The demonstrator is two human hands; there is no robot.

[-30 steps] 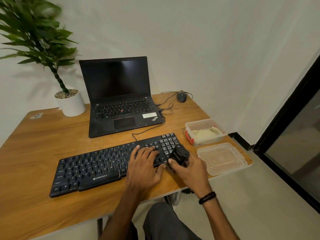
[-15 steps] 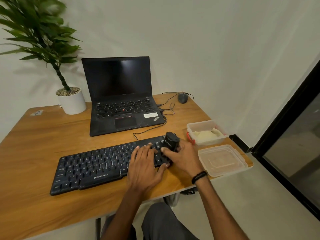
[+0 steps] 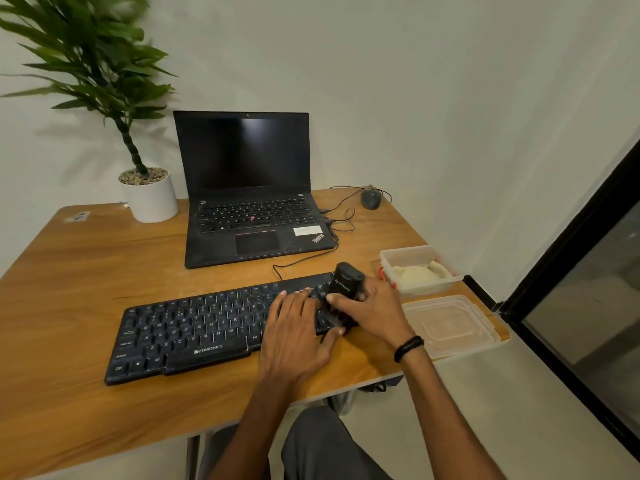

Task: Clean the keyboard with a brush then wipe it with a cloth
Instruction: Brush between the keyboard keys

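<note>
Two bare hands work at a wooden desk [image 3: 69, 271], seen from above via head cam. Upper left of frame: leafy plant [image 3: 86, 57] in a white pot [image 3: 150, 199], at the desk's far corner, out of the way. Centre top: black laptop [image 3: 249, 188], opened up, screen dark, set back, prob. to leave room for the job.

Below it, centre-left to centre: black keyboard [image 3: 194, 327] flat on the desk at a slant, its cable running up toward the laptop. Left hand [image 3: 294, 337] rests palm-down on keys just right of the keyboard's middle. Its grip is apart, fingers straight & spread, holding nothing, likely pinning the board so it won't slide.

Just beside it, to the right: stubby black brush [image 3: 344, 289], tilted near upright, lower end down on the keyboard's right end. Right hand [image 3: 377, 306] wraps it from the right, grip clamped round the brush body, dark band [image 3: 408, 348] on the wrist. Brushing step looks under way; wipe not yet begun.

Upper centre-right: mouse [image 3: 371, 198] w/ looped cable at the desk's far edge. Right of the hands: clear tub [image 3: 420, 252] holding a pale cloth [image 3: 419, 273], within reach for later. A clear lid [image 3: 450, 327], prob. the tub's, lies just below it.

Hard to tell: bristles hidden by fingers & blur, number-pad keys covered, brush logo unreadable. Far right: dark glass door [image 3: 588, 306], cut off by the frame edge.
</note>
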